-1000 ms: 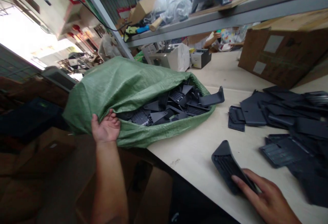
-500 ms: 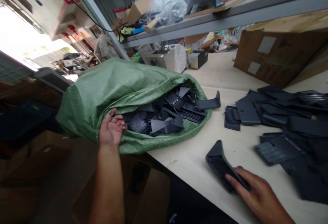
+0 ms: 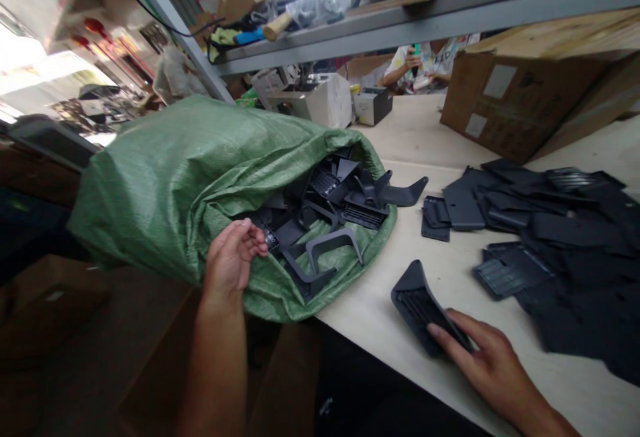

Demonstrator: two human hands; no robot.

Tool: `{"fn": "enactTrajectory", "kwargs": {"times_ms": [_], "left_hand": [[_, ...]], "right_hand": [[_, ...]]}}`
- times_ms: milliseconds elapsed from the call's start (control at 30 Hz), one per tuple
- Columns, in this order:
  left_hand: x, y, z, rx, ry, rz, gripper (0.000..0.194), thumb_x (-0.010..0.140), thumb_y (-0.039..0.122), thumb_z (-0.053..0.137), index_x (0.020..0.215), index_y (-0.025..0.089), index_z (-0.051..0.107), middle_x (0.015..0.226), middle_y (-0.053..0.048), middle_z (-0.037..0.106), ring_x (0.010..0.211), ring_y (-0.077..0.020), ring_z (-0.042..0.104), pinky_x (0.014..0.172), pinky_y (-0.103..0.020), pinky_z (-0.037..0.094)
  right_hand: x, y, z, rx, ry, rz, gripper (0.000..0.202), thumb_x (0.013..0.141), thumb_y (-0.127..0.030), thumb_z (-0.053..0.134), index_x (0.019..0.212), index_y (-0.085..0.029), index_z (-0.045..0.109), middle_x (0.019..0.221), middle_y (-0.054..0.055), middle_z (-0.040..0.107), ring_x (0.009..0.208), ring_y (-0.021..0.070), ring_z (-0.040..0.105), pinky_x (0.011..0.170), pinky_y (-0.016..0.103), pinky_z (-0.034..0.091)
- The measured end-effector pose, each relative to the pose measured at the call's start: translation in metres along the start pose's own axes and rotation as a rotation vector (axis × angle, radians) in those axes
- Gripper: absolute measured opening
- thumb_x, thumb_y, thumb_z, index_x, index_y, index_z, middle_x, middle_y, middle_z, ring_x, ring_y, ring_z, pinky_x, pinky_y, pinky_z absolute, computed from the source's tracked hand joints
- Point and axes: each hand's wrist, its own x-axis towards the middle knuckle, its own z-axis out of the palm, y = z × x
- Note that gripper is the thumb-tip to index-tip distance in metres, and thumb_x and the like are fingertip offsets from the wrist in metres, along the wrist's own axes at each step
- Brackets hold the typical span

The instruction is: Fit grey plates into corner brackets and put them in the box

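Note:
A green woven sack lies on its side with its mouth facing right, full of black plastic brackets. At the near rim of that mouth is my left hand, palm turned up, fingers loosely curled and slightly apart with nothing visible in them. My right hand grips one black plastic bracket between thumb and fingers, low over the table. The bracket has a bent end and a ribbed inner face. To the right of it, more flat black plastic parts lie in a heap.
A cardboard box stands tilted at the back right. Behind the sack are a white machine and a small box. A shelf with bagged items crosses above. Beyond it, another person's hand holds something green.
My left hand has moved slightly right and its fingers have curled more. Brackets at the sack's mouth have shifted toward the near rim. My right hand still holds its bracket.

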Motion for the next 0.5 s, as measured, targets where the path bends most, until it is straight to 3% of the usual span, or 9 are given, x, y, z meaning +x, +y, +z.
{"fn": "enactTrajectory", "kwargs": {"times_ms": [133,300,400,500], "left_hand": [[-0.023,-0.004,0.021,0.166,-0.075,0.036,0.032,0.082,0.045,0.083,0.082,0.016,0.069,0.073,-0.006,0.072,0.056,-0.0171,0.066,0.053,-0.024,0.055],[-0.071,-0.019,0.064,0.213,-0.227,0.028,0.030,0.089,0.046,0.080,0.086,0.017,0.073,0.079,-0.008,0.074,0.062,-0.0194,0.068,0.060,-0.028,0.054],[-0.103,-0.034,0.089,0.235,-0.477,-0.083,0.025,0.089,0.041,0.084,0.100,0.019,0.080,0.092,-0.011,0.078,0.078,-0.0233,0.071,0.072,-0.030,0.055],[-0.122,-0.053,0.107,0.281,-0.864,-0.160,0.040,0.090,0.038,0.084,0.127,0.024,0.080,0.125,-0.012,0.078,0.110,-0.0305,0.072,0.098,-0.037,0.053]], "right_hand": [[-0.001,-0.009,0.002,0.056,0.004,0.067,0.039,0.096,-0.059,0.072,0.092,-0.021,0.082,0.088,0.007,0.079,0.079,0.0251,0.074,0.063,0.026,0.059],[0.002,-0.014,-0.001,0.190,-0.041,0.148,0.039,0.095,-0.058,0.076,0.093,-0.020,0.082,0.091,0.007,0.081,0.084,0.0255,0.075,0.075,0.030,0.062],[0.003,-0.018,-0.002,0.380,0.001,0.272,0.047,0.090,-0.061,0.080,0.106,-0.017,0.083,0.099,0.010,0.082,0.090,0.0281,0.077,0.080,0.035,0.065],[0.005,-0.026,0.002,0.555,0.017,0.331,0.054,0.087,-0.063,0.083,0.113,-0.016,0.082,0.100,0.010,0.083,0.090,0.0273,0.077,0.081,0.036,0.065]]}}
